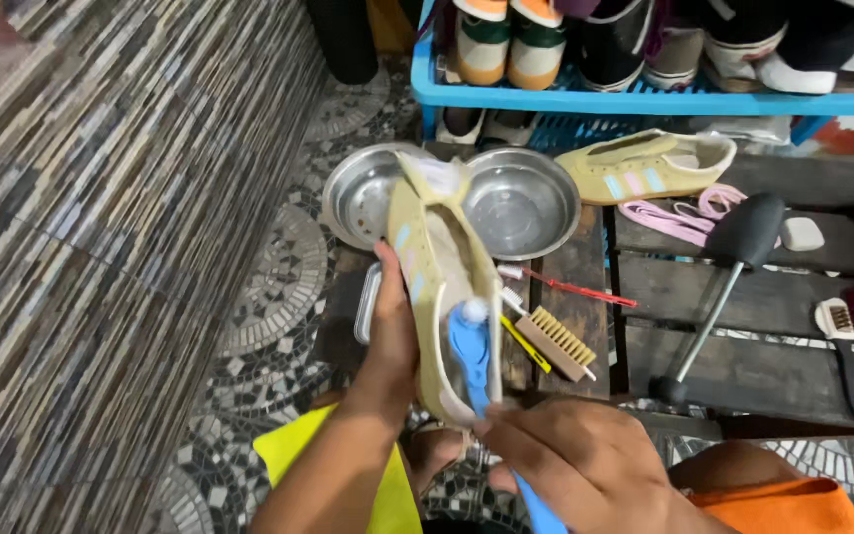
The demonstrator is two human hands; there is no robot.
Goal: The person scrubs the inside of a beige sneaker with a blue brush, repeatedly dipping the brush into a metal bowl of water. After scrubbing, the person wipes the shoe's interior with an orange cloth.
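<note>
Leftmost, a striped stone wall [101,198] meets a mosaic tile floor [269,287]. Next, the left hand [392,331] grips a beige sneaker [437,287] from the side, its thumb up along the upper and its fingers hidden behind the shoe; the sneaker is held up in the air, toe pointing away, above two round metal bowls [521,203] that sit side by side on the dark wooden table [743,297]. Centrally, the right hand [585,460] is closed around the handle of a blue brush [471,351], whose head lies against the sneaker's inside near the heel. Just right of the sneaker, a wooden brush with pale bristles [557,343] lies on the table, with a thin red stick [575,287] and a yellow-handled tool [524,343] beside it. Farther right, a second beige sneaker [644,166] rests on its side near pink laces [679,216], a black shoe tree [733,267] and a small white block [802,233]. Above, a blue shelf [644,101] carries several shoes.
</note>
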